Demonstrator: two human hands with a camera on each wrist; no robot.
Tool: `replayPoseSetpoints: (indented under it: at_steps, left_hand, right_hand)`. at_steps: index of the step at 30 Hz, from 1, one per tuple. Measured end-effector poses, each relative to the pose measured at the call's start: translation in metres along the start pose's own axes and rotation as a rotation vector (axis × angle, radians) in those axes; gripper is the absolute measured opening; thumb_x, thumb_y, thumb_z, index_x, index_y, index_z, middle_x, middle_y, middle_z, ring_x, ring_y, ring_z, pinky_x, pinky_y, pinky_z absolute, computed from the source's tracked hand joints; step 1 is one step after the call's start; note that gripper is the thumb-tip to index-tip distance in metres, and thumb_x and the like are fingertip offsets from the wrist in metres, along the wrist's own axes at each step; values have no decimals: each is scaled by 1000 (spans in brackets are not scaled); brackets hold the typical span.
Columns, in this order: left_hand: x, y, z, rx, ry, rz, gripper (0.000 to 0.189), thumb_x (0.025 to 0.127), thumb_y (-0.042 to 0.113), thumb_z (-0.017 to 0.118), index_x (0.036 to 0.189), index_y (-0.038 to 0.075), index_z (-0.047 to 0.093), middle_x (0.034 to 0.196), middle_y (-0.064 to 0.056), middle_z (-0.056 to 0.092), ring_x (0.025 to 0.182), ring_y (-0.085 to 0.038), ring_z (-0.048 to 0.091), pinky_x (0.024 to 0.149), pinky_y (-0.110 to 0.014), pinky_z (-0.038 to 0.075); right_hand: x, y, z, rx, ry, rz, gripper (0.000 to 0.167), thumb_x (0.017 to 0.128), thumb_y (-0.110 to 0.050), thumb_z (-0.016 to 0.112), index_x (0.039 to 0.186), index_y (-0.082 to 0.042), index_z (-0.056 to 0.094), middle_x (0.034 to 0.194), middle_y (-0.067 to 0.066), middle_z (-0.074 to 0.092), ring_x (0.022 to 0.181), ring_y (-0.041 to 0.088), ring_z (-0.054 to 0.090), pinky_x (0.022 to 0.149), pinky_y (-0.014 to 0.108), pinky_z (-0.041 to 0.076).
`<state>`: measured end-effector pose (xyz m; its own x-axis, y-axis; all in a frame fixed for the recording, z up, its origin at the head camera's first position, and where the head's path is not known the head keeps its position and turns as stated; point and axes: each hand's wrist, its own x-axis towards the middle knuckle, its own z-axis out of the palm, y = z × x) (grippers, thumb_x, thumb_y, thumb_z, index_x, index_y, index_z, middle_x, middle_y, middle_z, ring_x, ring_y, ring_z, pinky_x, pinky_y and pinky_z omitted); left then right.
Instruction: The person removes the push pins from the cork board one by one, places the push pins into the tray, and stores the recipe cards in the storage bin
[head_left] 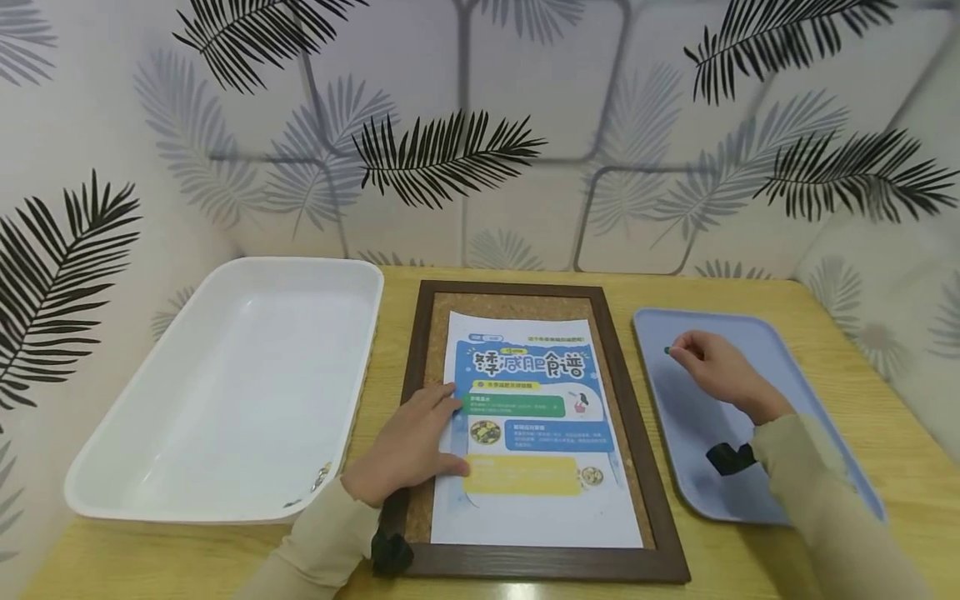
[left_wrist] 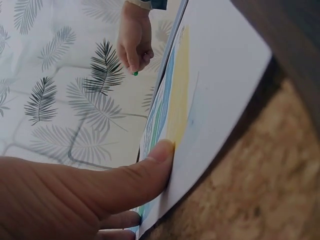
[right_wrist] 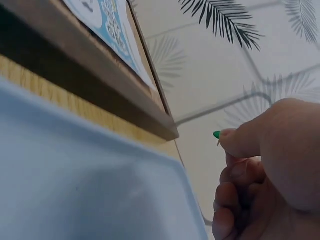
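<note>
A printed paper poster (head_left: 536,521) lies on a corkboard (head_left: 547,562) with a brown frame. My left hand (head_left: 411,442) rests on the poster's left edge, its fingers spread; in the left wrist view the thumb (left_wrist: 150,170) presses on the sheet, and bare cork shows beside it. Over the blue tray (head_left: 693,467) at the right, my right hand (head_left: 716,379) pinches a small green thumbtack (right_wrist: 216,134) between thumb and forefinger. In the right wrist view a bit of its metal pin shows below the green head. The other right fingers are curled in.
To the left stands a large white tub (head_left: 247,375) with a few small shiny marks or bits near its front corner. All of this is on a wooden table (head_left: 390,287) against a wall (head_left: 525,217) with a leaf pattern.
</note>
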<state>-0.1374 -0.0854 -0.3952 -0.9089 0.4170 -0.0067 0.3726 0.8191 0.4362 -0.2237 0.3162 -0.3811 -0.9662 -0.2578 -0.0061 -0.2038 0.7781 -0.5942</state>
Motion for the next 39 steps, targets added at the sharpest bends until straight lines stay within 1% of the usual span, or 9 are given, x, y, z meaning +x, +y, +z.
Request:
replayPoseSetpoints:
  at_steps: [3,8,14,19,24,27,32,39]
  left_hand:
    - [1,0,-1,-1,7,4,77,71,31,85,131,-6,53,146,-22,42,136,-38,38,110,-49,34]
    - [0,-2,-1,-13,0,-5,77,71,31,85,131,-5,53,146,-21,42,136,-38,38,110,-50,33]
    - [0,-3,1,-23,-4,-13,77,72,31,85,131,-5,53,147,-21,42,137,-38,37,111,-50,32]
    - [0,-3,2,4,-18,-9,78,72,32,84,133,-4,52,147,-21,41,138,-38,36,111,-50,31]
    - [0,-1,2,14,-35,-11,78,74,32,83,134,-4,50,149,-21,39,139,-39,33,113,-50,29]
    - [1,-1,1,10,-28,-6,78,74,31,84,134,-5,50,149,-22,39,139,-40,33,113,-50,29]
    - [1,-1,1,8,-25,-5,78,74,31,84,134,-5,50,149,-22,38,140,-39,32,113,-49,28]
    - [3,-1,2,11,-45,-24,79,74,32,83,136,-4,49,151,-20,36,141,-39,30,114,-49,27]
  right_hand:
    - [-1,6,1,-16,19,21,27,102,-17,46,106,8,55,75,8,50,61,13,40,56,29,35]
    - [2,15,7,-45,11,30,22,100,-12,50,100,9,57,77,11,56,64,13,43,57,28,37]
    - [5,23,9,-67,7,46,20,98,-9,52,97,10,58,76,9,56,65,15,45,57,28,37]
    - [6,30,13,-77,-15,57,21,97,-9,53,96,10,60,76,10,58,66,14,46,59,28,38]
    - [6,33,16,-89,-15,62,19,96,-9,54,95,9,60,79,11,60,69,15,48,63,30,40]
    - [6,32,17,-99,0,62,18,95,-9,55,94,9,60,79,11,60,69,15,48,63,30,40]
    - [6,30,16,-94,15,70,19,96,-10,56,94,9,59,78,11,59,68,14,47,62,31,39]
    - [3,30,15,-59,14,84,18,97,-10,52,97,8,57,78,9,56,68,15,46,59,29,38]
